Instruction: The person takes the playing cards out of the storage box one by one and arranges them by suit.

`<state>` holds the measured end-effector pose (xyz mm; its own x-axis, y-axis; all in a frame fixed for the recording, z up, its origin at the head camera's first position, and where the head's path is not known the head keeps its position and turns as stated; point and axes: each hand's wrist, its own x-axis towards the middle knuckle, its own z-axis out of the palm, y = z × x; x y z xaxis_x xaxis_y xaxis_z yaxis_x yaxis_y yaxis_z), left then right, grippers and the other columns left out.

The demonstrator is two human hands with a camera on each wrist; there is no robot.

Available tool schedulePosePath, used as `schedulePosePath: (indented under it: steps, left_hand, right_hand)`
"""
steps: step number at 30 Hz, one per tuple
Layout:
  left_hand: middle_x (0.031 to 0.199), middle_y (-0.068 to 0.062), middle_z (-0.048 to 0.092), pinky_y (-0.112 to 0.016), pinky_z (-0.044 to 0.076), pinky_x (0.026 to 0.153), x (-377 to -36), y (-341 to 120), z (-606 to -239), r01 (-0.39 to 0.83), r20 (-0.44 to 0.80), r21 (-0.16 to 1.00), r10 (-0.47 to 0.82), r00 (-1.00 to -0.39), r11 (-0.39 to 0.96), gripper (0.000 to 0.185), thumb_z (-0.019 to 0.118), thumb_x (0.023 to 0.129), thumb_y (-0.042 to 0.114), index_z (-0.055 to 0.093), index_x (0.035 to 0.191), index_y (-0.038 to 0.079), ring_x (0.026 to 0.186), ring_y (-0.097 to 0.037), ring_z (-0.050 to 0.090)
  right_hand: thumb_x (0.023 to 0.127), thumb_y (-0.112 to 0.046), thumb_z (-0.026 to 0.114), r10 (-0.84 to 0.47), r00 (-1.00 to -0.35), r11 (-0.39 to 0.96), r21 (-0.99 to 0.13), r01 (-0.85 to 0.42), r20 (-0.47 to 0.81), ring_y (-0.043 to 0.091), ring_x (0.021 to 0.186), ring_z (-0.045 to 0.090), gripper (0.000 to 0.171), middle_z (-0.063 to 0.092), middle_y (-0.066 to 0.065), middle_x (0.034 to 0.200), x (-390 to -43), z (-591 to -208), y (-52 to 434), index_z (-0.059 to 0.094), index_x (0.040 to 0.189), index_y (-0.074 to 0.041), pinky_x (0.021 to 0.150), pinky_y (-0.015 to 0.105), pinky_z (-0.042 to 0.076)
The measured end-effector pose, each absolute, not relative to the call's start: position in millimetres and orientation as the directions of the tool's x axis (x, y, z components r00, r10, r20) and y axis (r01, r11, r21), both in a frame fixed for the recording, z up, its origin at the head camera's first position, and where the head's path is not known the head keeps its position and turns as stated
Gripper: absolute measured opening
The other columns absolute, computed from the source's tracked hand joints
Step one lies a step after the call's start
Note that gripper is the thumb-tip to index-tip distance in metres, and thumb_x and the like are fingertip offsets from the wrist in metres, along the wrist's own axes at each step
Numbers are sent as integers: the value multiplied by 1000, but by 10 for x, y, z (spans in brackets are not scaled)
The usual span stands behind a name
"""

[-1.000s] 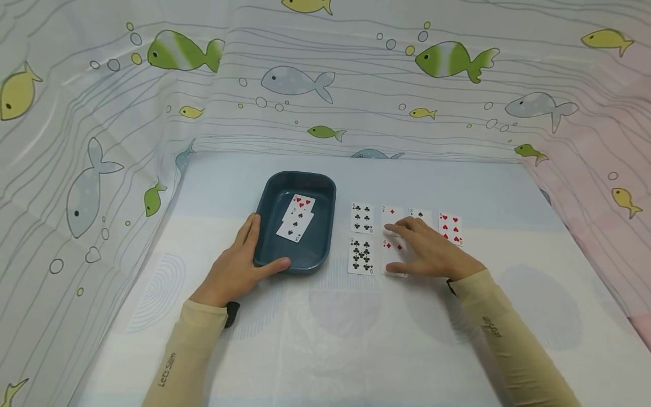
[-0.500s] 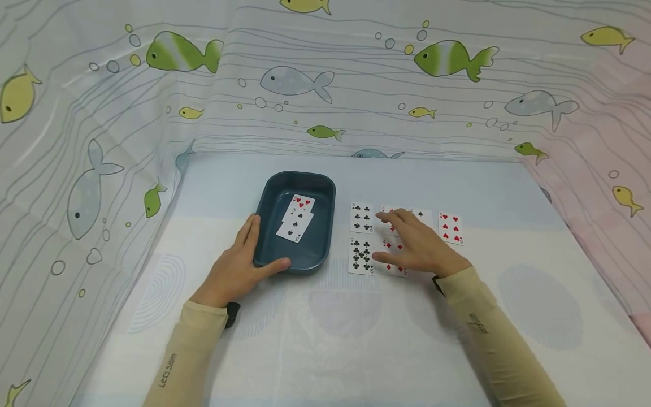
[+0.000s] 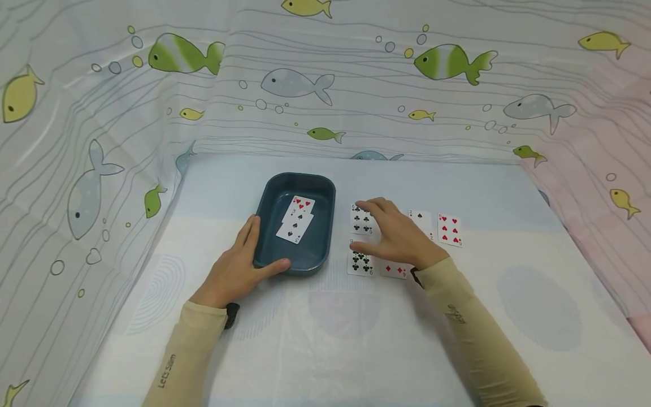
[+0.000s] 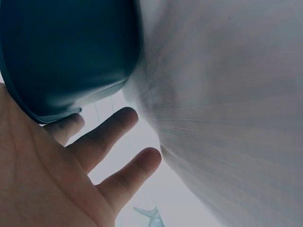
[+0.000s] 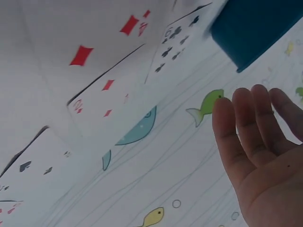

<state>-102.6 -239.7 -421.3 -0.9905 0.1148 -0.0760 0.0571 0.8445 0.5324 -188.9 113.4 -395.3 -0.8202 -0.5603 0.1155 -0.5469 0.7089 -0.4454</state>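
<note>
Leftward since the earlier frame, the right hand [image 3: 394,234] now hovers flat, fingers released, over the club cards [image 3: 361,221] just right of the tray [image 3: 325,195]. Left hand [image 3: 239,265], fingers relaxed, braces the tray. Risk: flat fingers likely drag neighbouring cards askew.

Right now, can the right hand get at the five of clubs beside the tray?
Probably yes: the right hand hovers open over the five of clubs, fingers spread, with nothing between them. The tray sits clear to its left.
</note>
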Motion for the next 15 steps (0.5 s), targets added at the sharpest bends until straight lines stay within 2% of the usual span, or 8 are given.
schedulePosePath:
  steps: [4,15]
  left_hand:
    - [170,-4,-3,-62,35,109,-1022,-2399,-4210,58,-73,532,114,-991,845,123,58,81,83,-7,163,18,145,-45,32]
    - [170,-4,-4,-62,36,109,-1030,-2409,-4238,60,-79,534,120,-990,843,123,56,82,84,-9,163,18,144,-45,33]
  right_hand:
    - [82,-71,69,-560,-820,705,-452,-546,118,18,135,42,93,41,1,150,-1909,-3904,990,39,156,-24,101,48,48]
    - [83,-66,73,-572,-803,663,-484,-572,167,19,128,47,103,42,3,150,-2010,-3777,583,28,160,-15,100,44,48]
